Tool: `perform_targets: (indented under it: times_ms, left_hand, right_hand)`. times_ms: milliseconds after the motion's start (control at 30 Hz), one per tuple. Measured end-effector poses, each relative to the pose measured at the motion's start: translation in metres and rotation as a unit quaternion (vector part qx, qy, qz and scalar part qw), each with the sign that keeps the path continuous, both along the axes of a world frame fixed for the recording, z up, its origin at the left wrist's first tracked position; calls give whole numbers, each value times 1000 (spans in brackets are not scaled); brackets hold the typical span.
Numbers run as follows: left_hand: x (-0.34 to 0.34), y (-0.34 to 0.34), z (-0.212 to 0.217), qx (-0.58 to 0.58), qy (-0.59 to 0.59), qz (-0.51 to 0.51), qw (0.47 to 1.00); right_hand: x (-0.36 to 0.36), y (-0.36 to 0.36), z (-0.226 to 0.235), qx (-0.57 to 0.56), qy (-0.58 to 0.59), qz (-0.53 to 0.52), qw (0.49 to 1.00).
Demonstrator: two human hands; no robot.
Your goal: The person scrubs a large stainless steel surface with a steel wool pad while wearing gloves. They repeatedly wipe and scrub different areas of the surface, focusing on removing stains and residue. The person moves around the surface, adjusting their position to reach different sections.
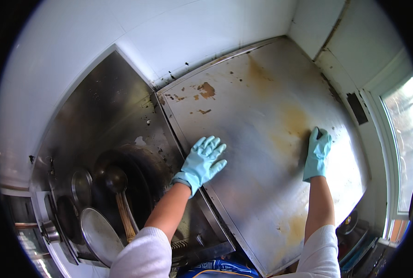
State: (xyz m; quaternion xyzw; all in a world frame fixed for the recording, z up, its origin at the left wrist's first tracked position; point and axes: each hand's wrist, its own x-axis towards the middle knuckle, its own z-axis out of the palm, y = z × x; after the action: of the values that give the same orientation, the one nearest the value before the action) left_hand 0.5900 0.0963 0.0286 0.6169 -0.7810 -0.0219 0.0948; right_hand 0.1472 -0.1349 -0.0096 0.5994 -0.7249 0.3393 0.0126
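Steel surface (248, 171) with two gloved hands. The broad metal sheet lies ahead of the person and to the right, marked by brown patches (207, 90) toward its far left corner and yellowish stains (295, 119) toward the middle and right. The right hand (318, 150) is on its right half, fingers curled; a dark spot shows at the fingertips, and whether anything is gripped cannot be told. The left hand (201, 160) is spread, palm down and holding nothing, over the sheet's left margin; whether it bears weight is unclear. For good control, the right hand would best keep even pressure along the sheet, with the left as a brace on its flat part, clear of the seam.

Edges: on the left, a raised metal lip (172, 123) divides the sheet from the cooking range, where a ladle (115, 179) and a round pale strainer (100, 236) crowd the space beneath the left forearm. A white wall (206, 28) bounds the far side, a window (403, 134) stands beyond the right. The freest room for movement is the sheet's middle, between the hands.
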Motion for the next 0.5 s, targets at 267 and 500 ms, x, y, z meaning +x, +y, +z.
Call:
perform_targets:
  times_ms: [267,500]
  left_hand:
    - [1,0,4,-19,54,8,998]
    - [5,-1,8,-35,115,15,993]
  right_hand:
    - [231,-80,5,-71,-46,355,931]
    - [337,-26,26,58,99,361,925]
